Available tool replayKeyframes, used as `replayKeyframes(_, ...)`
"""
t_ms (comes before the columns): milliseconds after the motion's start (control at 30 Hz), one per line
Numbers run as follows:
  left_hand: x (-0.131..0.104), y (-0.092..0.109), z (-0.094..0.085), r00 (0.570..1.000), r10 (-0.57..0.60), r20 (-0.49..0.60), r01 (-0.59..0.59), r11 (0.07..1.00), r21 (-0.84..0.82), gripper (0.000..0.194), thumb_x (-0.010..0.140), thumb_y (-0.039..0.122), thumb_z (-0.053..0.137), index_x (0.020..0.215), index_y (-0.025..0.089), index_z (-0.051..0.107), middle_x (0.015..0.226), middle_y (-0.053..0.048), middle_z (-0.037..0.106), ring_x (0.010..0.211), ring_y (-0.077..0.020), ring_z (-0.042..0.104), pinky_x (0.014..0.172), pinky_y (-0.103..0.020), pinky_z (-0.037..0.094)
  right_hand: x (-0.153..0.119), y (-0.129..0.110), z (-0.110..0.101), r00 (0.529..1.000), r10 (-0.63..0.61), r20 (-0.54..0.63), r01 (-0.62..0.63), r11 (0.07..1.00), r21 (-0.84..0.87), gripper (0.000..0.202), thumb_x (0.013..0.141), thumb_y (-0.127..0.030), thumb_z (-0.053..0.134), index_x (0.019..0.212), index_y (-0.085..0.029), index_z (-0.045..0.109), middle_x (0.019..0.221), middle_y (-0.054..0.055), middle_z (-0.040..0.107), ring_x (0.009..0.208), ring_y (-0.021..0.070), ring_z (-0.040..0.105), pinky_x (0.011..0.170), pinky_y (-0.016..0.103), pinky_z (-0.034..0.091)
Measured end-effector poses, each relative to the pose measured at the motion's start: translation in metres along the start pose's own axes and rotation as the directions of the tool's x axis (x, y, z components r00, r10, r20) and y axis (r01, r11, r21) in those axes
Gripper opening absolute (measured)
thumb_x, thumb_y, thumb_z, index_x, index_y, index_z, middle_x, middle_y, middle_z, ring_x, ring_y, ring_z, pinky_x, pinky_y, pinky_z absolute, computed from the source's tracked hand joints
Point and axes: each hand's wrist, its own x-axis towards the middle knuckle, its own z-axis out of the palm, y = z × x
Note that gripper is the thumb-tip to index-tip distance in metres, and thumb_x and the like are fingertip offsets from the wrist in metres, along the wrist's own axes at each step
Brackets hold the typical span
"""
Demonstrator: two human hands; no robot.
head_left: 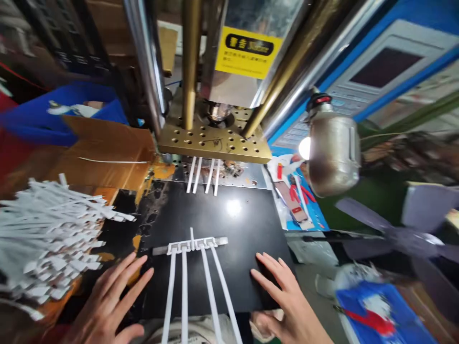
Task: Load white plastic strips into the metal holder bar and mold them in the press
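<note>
My left hand is at the lower left with its fingers spread over the edge of the black plate, holding nothing. To the right, my right hand is also spread and bare, its fingertips over the plate's right side. Between them lies a white moulded piece on a grey bar, with several long white strips running down toward my body. Neither hand touches it. Further up, several white strip ends stick out from under the press's brass plate.
A large pile of white strips lies at the left by a cardboard box. A lamp hangs at the right above pliers and a phone. A fan stands far right, near a blue bin.
</note>
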Motion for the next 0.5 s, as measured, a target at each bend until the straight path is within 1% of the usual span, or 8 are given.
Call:
replayKeyframes(33, 0.006, -0.001, 0.001, 1.0, 0.007, -0.005, -0.007, 1.0, -0.014, 0.054, 0.092, 0.043, 0.046, 0.145, 0.03, 0.043, 0.143, -0.005, 0.05, 0.13, -0.032, 0.047, 0.107, -0.045, 0.04, 0.009, -0.007, -0.004, 0.999, 0.019, 0.031, -0.021, 0.997, 0.076, 0.057, 0.089, -0.044, 0.063, 0.142, -0.026, 0.05, 0.144, 0.012, 0.05, 0.133, 0.0327, 0.047, 0.109, 0.052, 0.041)
replayKeyframes(67, 0.013, -0.003, 0.003, 1.0, 0.014, -0.02, -0.014, 1.0, -0.014, 0.056, 0.094, 0.047, 0.047, 0.147, 0.029, 0.04, 0.14, -0.008, 0.051, 0.126, -0.032, 0.051, 0.104, -0.045, 0.043, 0.021, -0.013, -0.007, 0.999, 0.032, 0.033, -0.037, 0.988, 0.148, 0.053, 0.092, -0.045, 0.062, 0.14, -0.026, 0.051, 0.141, 0.012, 0.053, 0.132, 0.0305, 0.049, 0.107, 0.049, 0.044)
replayKeyframes(133, 0.03, -0.007, 0.013, 0.997, 0.048, -0.056, -0.047, 0.999, 0.012, 0.054, 0.097, 0.042, 0.048, 0.147, 0.026, 0.038, 0.132, -0.01, 0.056, 0.112, -0.0275, 0.06, 0.096, -0.039, 0.049, 0.051, -0.024, -0.004, 0.999, 0.04, -0.033, -0.03, 0.967, 0.254, 0.046, 0.097, -0.043, 0.055, 0.138, -0.023, 0.051, 0.135, 0.013, 0.057, 0.126, 0.026, 0.053, 0.104, 0.042, 0.048)
replayKeyframes(167, 0.039, -0.008, 0.02, 0.996, 0.062, -0.065, -0.06, 0.998, 0.029, 0.048, 0.099, 0.037, 0.047, 0.144, 0.025, 0.041, 0.125, -0.009, 0.058, 0.104, -0.0239, 0.063, 0.09, -0.035, 0.051, 0.067, -0.027, 0.0, 0.998, 0.026, -0.063, -0.007, 0.959, 0.283, 0.045, 0.098, -0.042, 0.053, 0.138, -0.021, 0.051, 0.133, 0.014, 0.058, 0.123, 0.025, 0.055, 0.102, 0.041, 0.048)
replayKeyframes(233, 0.054, -0.012, 0.032, 0.995, 0.075, -0.064, -0.072, 0.997, 0.036, 0.032, 0.101, 0.029, 0.041, 0.131, 0.022, 0.053, 0.104, -0.006, 0.061, 0.083, -0.017, 0.066, 0.074, -0.026, 0.053, 0.099, -0.027, 0.006, 0.998, -0.037, -0.059, 0.053, 0.953, 0.3, 0.038, 0.1, -0.035, 0.05, 0.135, -0.018, 0.053, 0.125, 0.014, 0.063, 0.113, 0.0235, 0.059, 0.097, 0.04, 0.049)
replayKeyframes(333, 0.071, -0.02, 0.042, 0.996, 0.081, -0.033, -0.081, 0.997, 0.004, 0.026, 0.103, 0.024, 0.034, 0.11, 0.021, 0.059, 0.082, -0.001, 0.055, 0.063, -0.0115, 0.062, 0.057, -0.019, 0.049, 0.14, -0.015, 0.009, 0.977, -0.202, 0.069, 0.168, 0.927, 0.335, 0.025, 0.099, -0.021, 0.048, 0.117, -0.017, 0.065, 0.105, 0.009, 0.07, 0.094, 0.02, 0.064, 0.088, 0.034, 0.051)
replayKeyframes(433, 0.085, -0.024, 0.042, 0.981, 0.192, -0.014, -0.192, 0.981, -0.034, 0.024, 0.104, 0.024, 0.035, 0.108, 0.022, 0.058, 0.081, 0.0, 0.056, 0.068, -0.0116, 0.064, 0.062, -0.018, 0.05, 0.178, -0.004, 0.011, 0.928, -0.319, 0.191, 0.189, 0.848, 0.495, 0.023, 0.094, -0.01, 0.05, 0.098, -0.018, 0.071, 0.091, 0.003, 0.072, 0.08, 0.0142, 0.066, 0.075, 0.023, 0.05)
replayKeyframes(500, 0.093, -0.022, 0.04, 0.969, 0.246, -0.012, -0.247, 0.968, -0.045, 0.023, 0.104, 0.027, 0.036, 0.108, 0.021, 0.058, 0.083, -0.001, 0.057, 0.072, -0.0119, 0.066, 0.066, -0.018, 0.051, 0.206, -0.004, 0.017, 0.927, -0.324, 0.189, 0.163, 0.801, 0.577, 0.023, 0.09, -0.003, 0.052, 0.09, -0.017, 0.07, 0.084, 0.0, 0.071, 0.072, 0.0112, 0.066, 0.069, 0.019, 0.047)
